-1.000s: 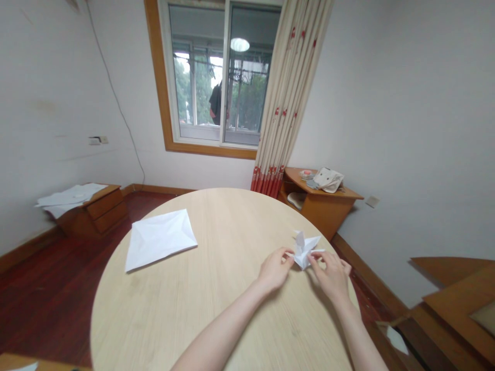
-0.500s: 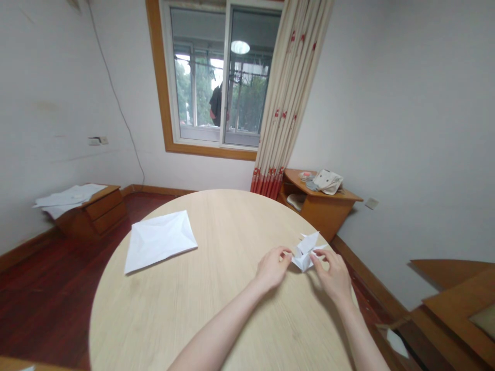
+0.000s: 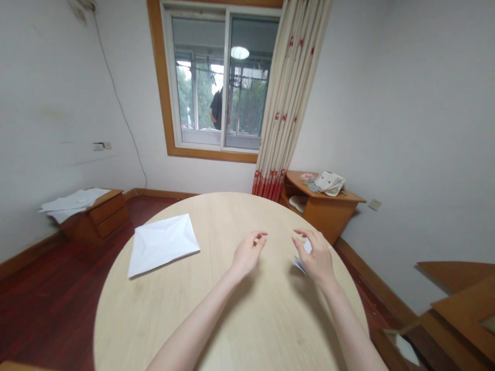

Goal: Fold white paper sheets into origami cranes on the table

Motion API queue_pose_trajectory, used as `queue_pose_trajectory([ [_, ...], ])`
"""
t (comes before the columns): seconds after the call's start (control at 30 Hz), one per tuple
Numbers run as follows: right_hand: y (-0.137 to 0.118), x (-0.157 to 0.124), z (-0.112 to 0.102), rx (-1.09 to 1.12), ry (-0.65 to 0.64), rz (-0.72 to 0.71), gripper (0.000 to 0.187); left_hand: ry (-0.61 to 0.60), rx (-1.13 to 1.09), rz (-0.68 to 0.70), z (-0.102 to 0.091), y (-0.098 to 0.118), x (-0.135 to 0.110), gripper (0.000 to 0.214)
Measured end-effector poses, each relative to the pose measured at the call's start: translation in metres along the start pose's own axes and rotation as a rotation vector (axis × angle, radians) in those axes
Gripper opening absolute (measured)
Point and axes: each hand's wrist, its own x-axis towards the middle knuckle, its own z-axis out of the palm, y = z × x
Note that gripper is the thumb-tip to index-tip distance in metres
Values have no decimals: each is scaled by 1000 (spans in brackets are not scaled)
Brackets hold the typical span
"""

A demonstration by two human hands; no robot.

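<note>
My right hand (image 3: pixel 316 256) is cupped over a small folded white paper figure (image 3: pixel 298 265) near the right edge of the round wooden table (image 3: pixel 216 309). Its fingers curl around the figure, and only small bits of paper show beneath and between them. My left hand (image 3: pixel 247 252) hovers above the table a little to the left, apart from the figure. Its thumb and forefinger are pinched close together with nothing in them. A larger creased white sheet (image 3: pixel 162 243) lies flat on the left part of the table, well away from both hands.
A low wooden cabinet (image 3: pixel 96 219) with white papers on top stands by the left wall. Beside the curtain (image 3: pixel 284 98), a corner stand (image 3: pixel 323 203) holds a cloth bag. More wooden furniture (image 3: pixel 460 304) is at the right. The floor is dark red wood.
My left hand let go of the paper figure and moved left. My right hand closed over the figure, which now lies mostly hidden. The view tilted slightly.
</note>
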Motion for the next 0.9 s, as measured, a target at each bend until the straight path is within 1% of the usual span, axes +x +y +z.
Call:
queue_pose_trajectory([
  [0.17,-29,19,29,181,-37,-19,21,115,-11,18,-49,-6,-4,38],
  [0.23,-43,25,44,253,-46,-13,19,208,-5,28,-70,-10,-8,39],
  [0.33,-65,31,70,379,-48,18,17,334,84,52,-102,-20,-18,37],
  [0.4,-80,32,89,496,-52,65,16,426,171,62,-124,-30,-26,36],
  [0.47,-95,30,108,543,-47,83,17,523,254,81,-145,-44,-35,35],
  [0.6,-125,18,146,621,-19,163,19,730,468,93,-182,-82,-49,34],
  [0.67,-140,9,164,647,-17,218,20,803,576,67,-195,-101,-55,35],
  [0.77,-160,-6,192,671,-53,288,23,866,780,-9,-209,-122,-64,36],
  [0.8,-165,-11,202,673,-72,309,24,869,851,-39,-213,-126,-67,37],
  [0.9,-176,-26,226,662,-150,359,31,815,1020,-164,-218,-134,-74,40],
])
